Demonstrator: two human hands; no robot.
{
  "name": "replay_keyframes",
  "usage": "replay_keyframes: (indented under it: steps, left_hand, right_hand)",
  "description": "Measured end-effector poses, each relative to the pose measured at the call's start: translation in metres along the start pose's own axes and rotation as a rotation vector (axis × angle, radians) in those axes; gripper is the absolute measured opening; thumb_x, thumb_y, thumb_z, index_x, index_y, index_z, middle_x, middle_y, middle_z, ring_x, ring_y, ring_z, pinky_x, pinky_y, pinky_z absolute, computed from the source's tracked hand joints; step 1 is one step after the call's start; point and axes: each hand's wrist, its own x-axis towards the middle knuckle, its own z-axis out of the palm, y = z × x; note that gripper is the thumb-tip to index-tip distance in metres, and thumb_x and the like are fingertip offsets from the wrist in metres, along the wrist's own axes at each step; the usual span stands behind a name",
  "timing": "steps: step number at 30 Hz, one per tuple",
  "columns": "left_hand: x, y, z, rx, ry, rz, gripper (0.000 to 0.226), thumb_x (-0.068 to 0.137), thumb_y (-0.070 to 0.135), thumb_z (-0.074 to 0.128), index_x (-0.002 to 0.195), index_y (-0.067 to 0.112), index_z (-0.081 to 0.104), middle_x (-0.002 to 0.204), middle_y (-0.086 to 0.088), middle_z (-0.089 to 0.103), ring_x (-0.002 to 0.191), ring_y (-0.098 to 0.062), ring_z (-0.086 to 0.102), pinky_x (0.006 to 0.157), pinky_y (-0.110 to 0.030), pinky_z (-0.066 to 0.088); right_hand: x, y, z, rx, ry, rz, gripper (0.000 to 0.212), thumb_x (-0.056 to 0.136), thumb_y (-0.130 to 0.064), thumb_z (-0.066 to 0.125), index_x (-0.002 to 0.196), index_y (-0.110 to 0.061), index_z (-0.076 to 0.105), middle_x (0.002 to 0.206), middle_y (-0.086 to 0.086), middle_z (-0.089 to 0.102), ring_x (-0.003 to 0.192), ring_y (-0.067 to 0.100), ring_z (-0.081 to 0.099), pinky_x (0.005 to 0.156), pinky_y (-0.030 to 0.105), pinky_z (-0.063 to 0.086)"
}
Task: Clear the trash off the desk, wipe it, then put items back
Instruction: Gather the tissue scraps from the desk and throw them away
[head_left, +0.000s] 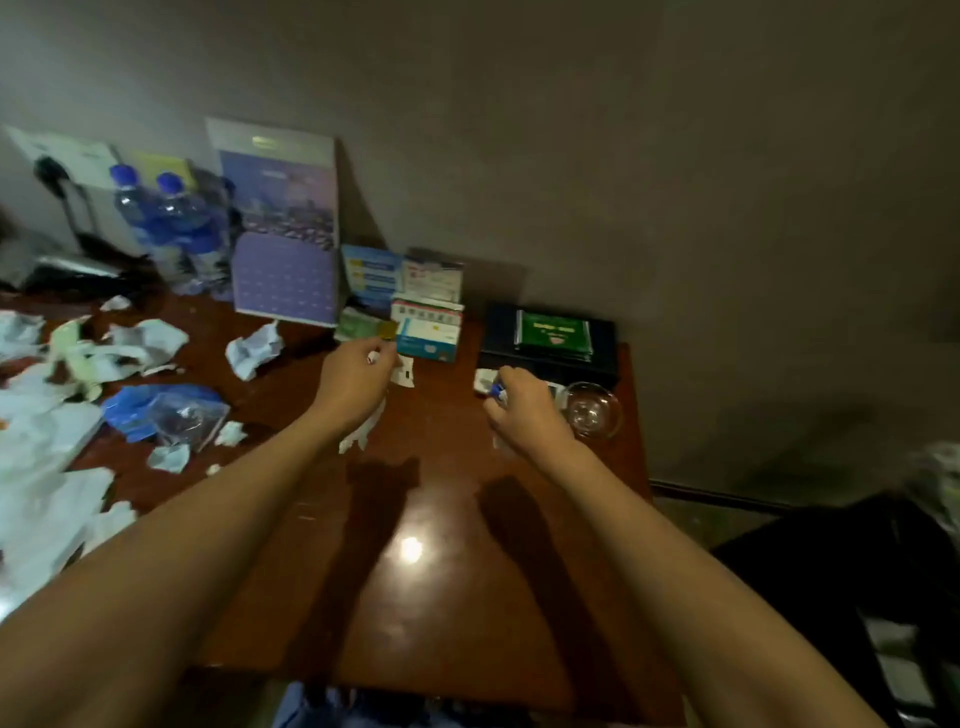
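Nearest the camera, two bare forearms reach forward over a glossy reddish-brown tabletop, which carries a bright spot of reflected light and the arms' dark shadows. Farther out, the left hand hangs above the tabletop with its fingers curled, pinching a small white scrap at the fingertips, and a torn strip of white paper lies just beneath its wrist. The right hand is curled around a small object with a blue and white end; what that object is cannot be told. Just right of it sits a clear glass dish, near the tabletop's right edge. On the left side, trash is scattered: crumpled white tissues, a separate crumpled paper ball, a blue plastic wrapper with clear film over it, and white plastic bags at the near left edge. Beyond the hands, small medicine boxes stand stacked together, with a green packet just left of them. To the right, a black box with a green label lies against the wall. Farthest back, a purple desk calendar leans upright, and two water bottles with blue caps stand to its left.
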Motion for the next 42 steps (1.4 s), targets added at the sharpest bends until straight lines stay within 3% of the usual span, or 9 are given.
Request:
replay_keyframes:
  steps: [3,5,9,12,18,24,28,38,42]
  left_hand:
    - [-0.019,0.030,0.024,-0.049,-0.077,0.102,0.026,0.099,0.025,0.044,0.089,0.012,0.064,0.090,-0.005,0.060,0.081,-0.016,0.055,0.068,-0.029,0.046]
    - [-0.036,0.048,0.038,-0.054,-0.137,0.168,0.027,0.099,0.025,0.044,0.086,0.013,0.063,0.084,-0.005,0.060,0.072,-0.013,0.053,0.061,-0.024,0.042]
    - [-0.079,0.069,0.070,-0.079,-0.259,0.246,0.029,0.100,0.028,0.043,0.086,0.014,0.064,0.077,-0.001,0.058,0.064,-0.006,0.050,0.054,-0.020,0.036]
    - [-0.111,0.089,0.100,-0.111,-0.376,0.298,0.029,0.100,0.027,0.043,0.089,0.011,0.066,0.085,-0.005,0.062,0.070,-0.013,0.053,0.057,-0.024,0.037]
    - [-0.165,0.144,0.167,-0.146,-0.529,0.357,0.028,0.100,0.028,0.043,0.088,0.014,0.064,0.088,-0.006,0.063,0.072,-0.012,0.056,0.073,-0.032,0.047]
    - [-0.211,0.222,0.259,-0.152,-0.638,0.413,0.027,0.100,0.028,0.042,0.090,0.015,0.063,0.096,-0.006,0.062,0.079,-0.022,0.061,0.068,-0.031,0.049]
    - [-0.249,0.284,0.334,-0.166,-0.690,0.441,0.025,0.100,0.028,0.041,0.090,0.015,0.062,0.083,-0.003,0.059,0.061,-0.010,0.050,0.053,-0.020,0.037]
    - [-0.307,0.395,0.460,-0.229,-0.747,0.475,0.026,0.099,0.025,0.044,0.088,0.013,0.064,0.064,0.000,0.054,0.054,-0.010,0.046,0.049,-0.018,0.035]
    - [-0.289,0.426,0.511,-0.239,-0.743,0.481,0.028,0.099,0.026,0.045,0.091,0.010,0.066,0.064,0.001,0.053,0.052,-0.011,0.044,0.045,-0.014,0.033]
  right_hand:
    - [-0.042,0.021,-0.023,0.043,0.068,0.096,0.014,0.092,-0.016,0.054,0.099,-0.005,0.052,0.100,0.011,0.055,0.092,0.025,0.053,0.074,0.031,0.039]
    - [-0.073,0.033,-0.033,0.109,0.126,0.193,0.014,0.093,-0.014,0.053,0.106,-0.007,0.052,0.097,0.006,0.053,0.090,0.023,0.054,0.071,0.030,0.039]
    - [-0.137,0.053,-0.043,0.118,0.140,0.326,0.037,0.094,-0.011,0.050,0.131,-0.012,0.044,0.120,0.013,0.057,0.105,0.029,0.058,0.085,0.040,0.050]
    - [-0.182,0.074,-0.055,0.097,0.186,0.407,0.037,0.094,-0.011,0.051,0.130,-0.013,0.048,0.126,0.011,0.055,0.111,0.026,0.055,0.093,0.039,0.048]
    - [-0.256,0.137,-0.096,0.149,0.320,0.578,0.021,0.094,-0.014,0.054,0.114,-0.010,0.051,0.108,0.004,0.053,0.091,0.012,0.051,0.070,0.022,0.038]
    - [-0.317,0.220,-0.149,0.186,0.414,0.649,0.009,0.092,-0.017,0.056,0.094,-0.018,0.047,0.090,-0.006,0.049,0.081,0.009,0.053,0.067,0.022,0.042]
    - [-0.370,0.292,-0.198,0.119,0.442,0.740,0.013,0.091,-0.014,0.054,0.101,-0.006,0.051,0.100,0.009,0.054,0.094,0.025,0.055,0.076,0.035,0.044]
    - [-0.429,0.438,-0.280,0.111,0.553,0.869,0.011,0.091,-0.014,0.055,0.094,-0.006,0.049,0.092,0.015,0.055,0.080,0.022,0.051,0.061,0.027,0.033]
    - [-0.412,0.486,-0.289,0.184,0.568,0.873,0.020,0.093,-0.014,0.053,0.109,-0.003,0.053,0.102,0.013,0.058,0.088,0.022,0.055,0.064,0.023,0.034]
